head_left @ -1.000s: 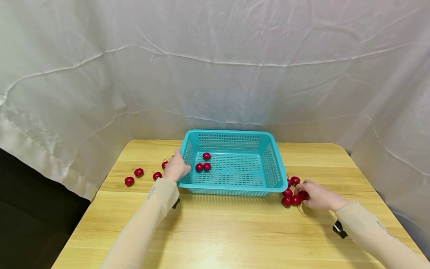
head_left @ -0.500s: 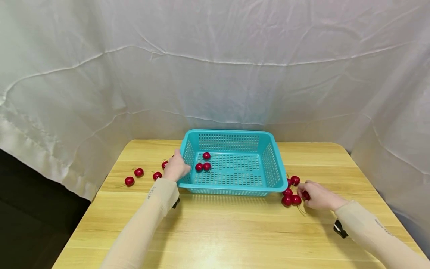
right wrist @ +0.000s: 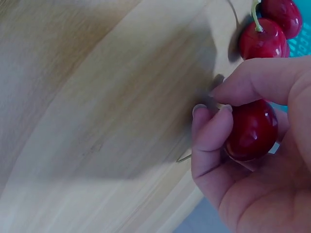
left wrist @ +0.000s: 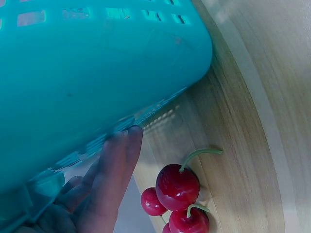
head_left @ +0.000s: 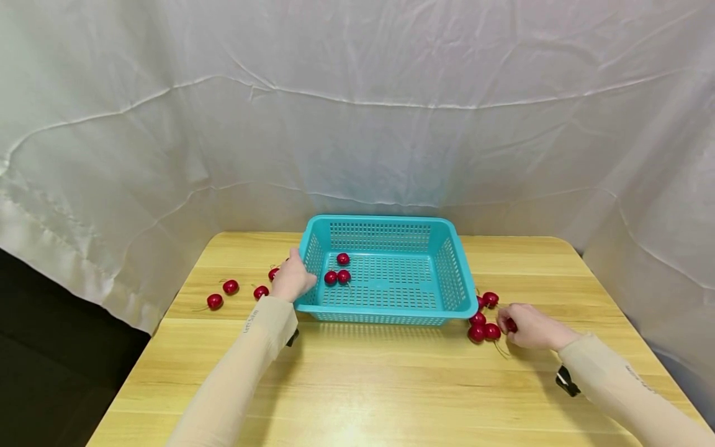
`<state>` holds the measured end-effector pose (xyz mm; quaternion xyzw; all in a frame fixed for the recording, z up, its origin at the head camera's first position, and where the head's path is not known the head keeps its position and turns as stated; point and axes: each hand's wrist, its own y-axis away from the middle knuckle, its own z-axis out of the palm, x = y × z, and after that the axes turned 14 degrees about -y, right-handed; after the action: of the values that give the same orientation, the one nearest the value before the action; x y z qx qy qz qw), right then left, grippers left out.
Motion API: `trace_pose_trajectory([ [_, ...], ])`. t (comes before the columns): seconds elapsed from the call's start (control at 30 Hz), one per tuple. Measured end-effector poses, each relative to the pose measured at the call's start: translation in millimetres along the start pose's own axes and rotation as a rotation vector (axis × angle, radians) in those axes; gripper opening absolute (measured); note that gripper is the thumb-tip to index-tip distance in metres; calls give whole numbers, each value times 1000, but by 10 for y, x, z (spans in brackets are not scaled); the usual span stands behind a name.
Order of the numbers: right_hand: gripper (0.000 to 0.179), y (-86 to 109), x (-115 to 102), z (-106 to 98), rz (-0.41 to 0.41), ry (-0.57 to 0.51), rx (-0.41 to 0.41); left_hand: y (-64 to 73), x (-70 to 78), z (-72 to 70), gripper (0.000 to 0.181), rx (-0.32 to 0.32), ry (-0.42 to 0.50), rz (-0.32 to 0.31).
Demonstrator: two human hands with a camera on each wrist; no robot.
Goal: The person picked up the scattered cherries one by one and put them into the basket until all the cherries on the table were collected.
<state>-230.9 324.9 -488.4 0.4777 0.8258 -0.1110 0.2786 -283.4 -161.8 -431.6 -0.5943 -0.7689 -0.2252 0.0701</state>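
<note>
A turquoise plastic basket (head_left: 385, 315) stands on the table, three red cherries (head_left: 344, 277) lying in its left half. My left hand (head_left: 292, 279) grips the basket's left side, thumb over the rim; the left wrist view shows its fingers (left wrist: 127, 145) along the outside of the wall. At the basket's right, my right hand (head_left: 533, 326) holds one cherry (right wrist: 252, 130) in its curled fingers, low over the table. Several other cherries (head_left: 476, 334) sit bunched between that hand and the basket's front right corner.
Left of the basket several cherries with green stems (head_left: 215, 302) lie scattered on the wooden table (head_left: 357, 385). Pale curtains (head_left: 357, 143) hang behind the table and on both sides.
My right hand has drawn slightly right with its cherry, away from the bunch. The left hand and the basket have stayed in place.
</note>
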Motion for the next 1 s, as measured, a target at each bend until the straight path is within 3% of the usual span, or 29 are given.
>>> trace_pose_trajectory([
  [1.0,26,-40,-245,-218,-15,-27,37,-1,1,-12,87,-17,-5,-7],
])
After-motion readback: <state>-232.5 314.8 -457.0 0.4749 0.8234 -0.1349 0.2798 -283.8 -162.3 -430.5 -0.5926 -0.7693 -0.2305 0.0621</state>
